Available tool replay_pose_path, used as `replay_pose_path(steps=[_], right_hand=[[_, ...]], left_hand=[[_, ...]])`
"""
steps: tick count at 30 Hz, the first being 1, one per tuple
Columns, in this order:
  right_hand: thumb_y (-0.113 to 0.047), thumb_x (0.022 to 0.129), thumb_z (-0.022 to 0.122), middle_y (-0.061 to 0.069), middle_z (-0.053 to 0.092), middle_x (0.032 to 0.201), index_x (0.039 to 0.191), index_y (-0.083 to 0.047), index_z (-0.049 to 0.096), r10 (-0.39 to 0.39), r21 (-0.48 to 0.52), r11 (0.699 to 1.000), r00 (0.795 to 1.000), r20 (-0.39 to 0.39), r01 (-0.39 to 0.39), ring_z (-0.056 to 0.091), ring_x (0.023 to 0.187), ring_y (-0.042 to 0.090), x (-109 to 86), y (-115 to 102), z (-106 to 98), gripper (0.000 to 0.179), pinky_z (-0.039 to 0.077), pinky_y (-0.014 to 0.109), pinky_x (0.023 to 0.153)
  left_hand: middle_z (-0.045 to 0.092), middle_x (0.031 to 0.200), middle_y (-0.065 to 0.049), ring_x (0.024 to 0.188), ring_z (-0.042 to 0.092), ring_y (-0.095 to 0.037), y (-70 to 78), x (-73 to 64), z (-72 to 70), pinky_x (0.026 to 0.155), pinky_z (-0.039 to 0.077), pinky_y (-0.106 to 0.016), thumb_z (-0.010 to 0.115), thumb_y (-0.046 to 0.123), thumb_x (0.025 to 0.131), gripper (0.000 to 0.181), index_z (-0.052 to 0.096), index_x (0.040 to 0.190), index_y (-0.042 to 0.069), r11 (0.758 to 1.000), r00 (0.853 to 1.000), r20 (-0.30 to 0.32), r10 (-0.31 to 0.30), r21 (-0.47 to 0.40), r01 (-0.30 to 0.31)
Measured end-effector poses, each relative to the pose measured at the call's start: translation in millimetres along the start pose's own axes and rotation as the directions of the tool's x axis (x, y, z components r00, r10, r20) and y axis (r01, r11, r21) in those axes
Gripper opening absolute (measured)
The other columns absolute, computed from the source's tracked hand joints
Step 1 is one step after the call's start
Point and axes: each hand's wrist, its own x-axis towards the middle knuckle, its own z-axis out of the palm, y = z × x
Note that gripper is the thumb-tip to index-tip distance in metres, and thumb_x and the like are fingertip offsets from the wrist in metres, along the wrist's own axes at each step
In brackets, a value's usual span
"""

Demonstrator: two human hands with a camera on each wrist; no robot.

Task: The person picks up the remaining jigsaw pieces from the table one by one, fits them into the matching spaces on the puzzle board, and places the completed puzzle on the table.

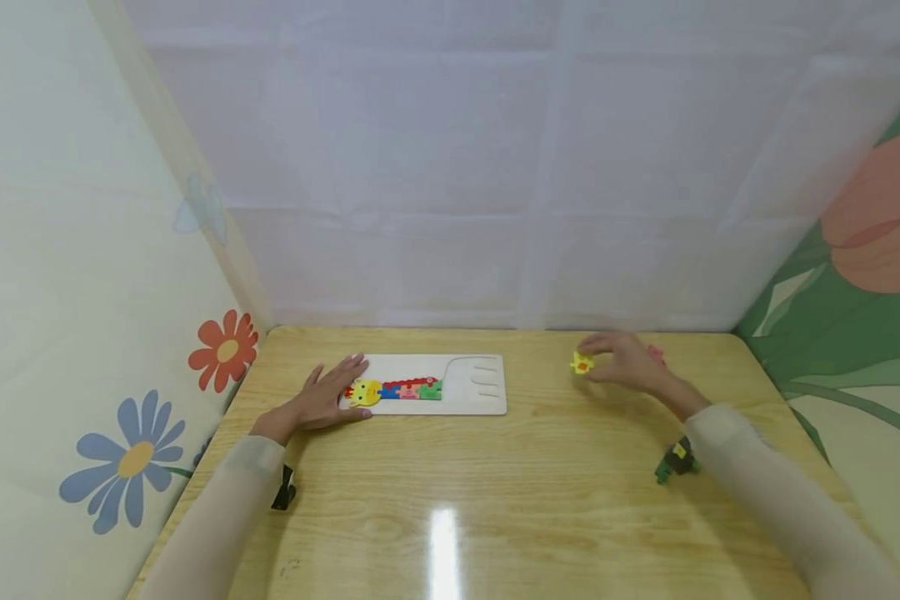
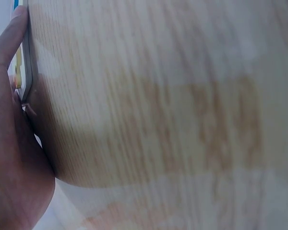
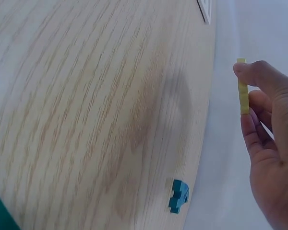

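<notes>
A white puzzle board lies on the table, with a recessed outline at its right end. Set in its left part are a yellow giraffe head and a row of blue, pink and green neck pieces. My left hand rests on the board's left end, fingers spread and thumb along the near edge. Off to the board's right, my right hand pinches a yellow puzzle piece with an orange spot between thumb and fingers. The right wrist view shows this piece edge-on, held above the table.
A pink piece lies behind my right hand, partly hidden. In the right wrist view a teal notched piece lies near the table edge. Something green shows by my right forearm. White cloth hangs behind the table.
</notes>
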Motion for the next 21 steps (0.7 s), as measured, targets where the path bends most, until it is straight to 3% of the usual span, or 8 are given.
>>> replay_pose_path(steps=[9,21], right_hand=[[-0.003,0.072,0.090,0.023,0.077,0.115,0.110,0.005,0.079,-0.054,0.010,0.998,0.998,-0.032,0.055,0.072,0.108,0.046,8.2,-7,10,0.041,0.055,0.062,0.099],[-0.005,0.075,0.091,0.023,0.075,0.119,0.113,0.004,0.079,-0.018,0.013,1.000,1.000,-0.011,0.019,0.071,0.111,0.044,17.1,-16,25,0.041,0.054,0.060,0.101]], left_hand=[[0.014,0.177,-0.016,0.164,0.007,-0.041,-0.8,0.0,0.8,0.124,-0.007,-0.073,0.066,0.068,0.092,0.106,0.023,0.169,0.010,1.000,1.000,-0.001,0.003,0.007,-0.003],[0.014,0.177,-0.017,0.163,0.007,-0.041,-0.9,0.5,1.3,0.123,-0.007,-0.073,0.065,0.071,0.091,0.108,0.023,0.169,0.010,1.000,1.000,0.002,-0.003,0.006,0.003]])
